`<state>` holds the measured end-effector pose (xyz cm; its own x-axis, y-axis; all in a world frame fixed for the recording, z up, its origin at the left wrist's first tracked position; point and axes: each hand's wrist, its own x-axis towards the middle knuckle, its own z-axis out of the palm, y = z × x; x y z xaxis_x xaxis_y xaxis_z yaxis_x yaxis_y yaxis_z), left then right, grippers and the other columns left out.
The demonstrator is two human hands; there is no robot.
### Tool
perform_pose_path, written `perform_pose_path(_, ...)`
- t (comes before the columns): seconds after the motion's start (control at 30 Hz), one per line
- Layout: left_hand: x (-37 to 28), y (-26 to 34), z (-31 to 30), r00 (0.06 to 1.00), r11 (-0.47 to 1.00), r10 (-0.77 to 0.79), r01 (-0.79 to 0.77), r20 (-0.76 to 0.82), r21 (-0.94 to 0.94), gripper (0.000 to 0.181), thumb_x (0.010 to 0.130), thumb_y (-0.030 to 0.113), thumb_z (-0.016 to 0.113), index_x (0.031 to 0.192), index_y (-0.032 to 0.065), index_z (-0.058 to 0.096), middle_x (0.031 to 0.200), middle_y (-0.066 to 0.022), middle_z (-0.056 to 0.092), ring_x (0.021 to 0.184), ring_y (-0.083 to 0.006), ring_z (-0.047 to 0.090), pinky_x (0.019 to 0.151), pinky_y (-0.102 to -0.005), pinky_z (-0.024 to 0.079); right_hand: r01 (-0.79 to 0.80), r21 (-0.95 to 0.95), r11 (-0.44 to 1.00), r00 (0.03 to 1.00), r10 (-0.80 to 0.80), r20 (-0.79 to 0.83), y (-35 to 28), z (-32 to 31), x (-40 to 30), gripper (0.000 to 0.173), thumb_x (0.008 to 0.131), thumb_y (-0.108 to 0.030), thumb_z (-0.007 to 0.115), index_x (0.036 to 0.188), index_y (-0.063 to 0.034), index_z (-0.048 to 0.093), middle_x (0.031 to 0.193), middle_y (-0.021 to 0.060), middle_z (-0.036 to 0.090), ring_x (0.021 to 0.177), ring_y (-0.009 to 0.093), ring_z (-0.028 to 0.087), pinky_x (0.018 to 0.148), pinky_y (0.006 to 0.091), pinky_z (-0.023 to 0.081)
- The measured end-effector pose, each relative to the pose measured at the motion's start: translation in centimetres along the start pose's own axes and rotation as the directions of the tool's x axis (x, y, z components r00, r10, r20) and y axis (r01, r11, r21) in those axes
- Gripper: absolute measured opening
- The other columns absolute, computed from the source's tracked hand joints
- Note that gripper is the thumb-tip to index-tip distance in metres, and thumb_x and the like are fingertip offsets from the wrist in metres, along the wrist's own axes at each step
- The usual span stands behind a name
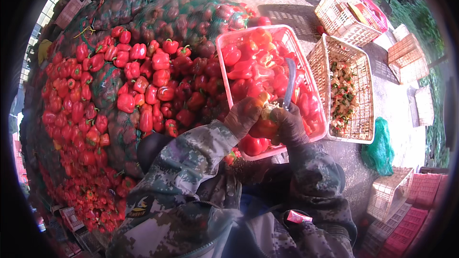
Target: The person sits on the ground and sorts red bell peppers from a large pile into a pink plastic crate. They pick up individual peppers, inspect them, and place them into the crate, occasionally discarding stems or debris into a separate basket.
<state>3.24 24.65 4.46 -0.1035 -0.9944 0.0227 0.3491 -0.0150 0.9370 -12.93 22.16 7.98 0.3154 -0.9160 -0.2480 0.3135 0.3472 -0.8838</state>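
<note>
A red bell pepper (264,127), opened so that its pale seed core (269,109) shows, is held between my two hands over the near edge of a pink plastic crate (225,75). My left hand (244,116) grips its left side. With my right hand (289,123) I hold a knife (289,80), its curved blade pointing up and away, while the fingers also touch the pepper and its core. The knife's handle is hidden in the hand. Red pepper pieces (256,70) fill much of the crate below.
A large heap of red peppers (157,79) and green mesh sacks of peppers (179,14) lie to the left. Right of the pink crate stands a pale crate (369,114) holding cut cores and stems (342,96). A green mesh bag (379,147) and more crates (391,193) lie further right.
</note>
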Motion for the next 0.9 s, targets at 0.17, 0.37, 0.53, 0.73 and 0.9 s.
perform_pose_path(0.17,2.8,-0.1,-0.3,0.994,0.673,0.09,-0.11,0.066,0.732,0.052,0.082,0.046,0.064,0.11,0.0034,0.055,0.098,-0.0108,0.059,0.092,-0.0195,0.056,0.082,-0.0327,0.047,0.07,0.22,0.973,0.997,-0.075,0.012,-3.1,-2.1,-0.9,0.032,0.081,-0.031,0.063,0.093,-0.0007,0.058,0.067,0.0048,0.058,0.045,0.012,0.051,0.04,0.0244,0.041)
perform_pose_path(0.37,10.6,-0.8,-2.5,0.962,0.246,0.051,-0.272,0.268,0.93,0.075,0.079,0.066,0.053,0.122,0.0041,0.051,0.124,-0.0187,0.052,0.108,-0.0368,0.055,0.093,-0.0414,0.044,0.258,-0.448,0.856,0.844,-0.426,-0.326,-6.4,-4.6,1.2,0.017,0.084,-0.017,0.068,0.087,-0.0027,0.06,0.074,0.0039,0.063,0.054,0.01,0.056,0.048,0.0238,0.044)
perform_pose_path(0.53,13.6,-1.3,-9.2,0.912,0.592,0.407,-0.218,-0.054,0.776,0.033,0.086,0.028,0.065,0.103,0.0,0.06,0.094,-0.0165,0.064,0.088,-0.026,0.064,0.079,-0.0302,0.05,-0.014,-0.99,0.142,0.647,-0.753,-0.118,-8.8,-10.6,2.0,0.017,0.084,-0.02,0.067,0.089,-0.0052,0.06,0.076,0.0073,0.064,0.07,0.016,0.062,0.064,0.0312,0.049)
perform_pose_path(0.73,3.2,-13.4,-19.6,0.784,0.003,-0.367,0.539,-0.501,0.842,0.042,0.079,0.036,0.063,0.114,0.0129,0.058,0.104,-0.0183,0.064,0.097,-0.0339,0.062,0.083,-0.0431,0.049,-0.171,-0.967,0.19,0.721,-0.645,-0.254,-8.6,-13.6,2.5,0.027,0.085,-0.024,0.065,0.102,-0.0031,0.063,0.09,0.0131,0.067,0.083,0.021,0.065,0.07,0.0349,0.049)
perform_pose_path(0.9,2.8,-21.2,-21.0,0.691,-0.146,-0.516,0.512,-0.507,0.847,0.041,0.08,0.036,0.063,0.114,0.0129,0.058,0.102,-0.0168,0.064,0.094,-0.0323,0.062,0.081,-0.0425,0.05,-0.275,-0.954,0.116,0.76,-0.582,-0.29,-7.0,-12.1,2.4,0.027,0.081,-0.015,0.067,0.104,-0.0014,0.061,0.089,0.0152,0.066,0.078,0.024,0.065,0.069,0.0356,0.049)
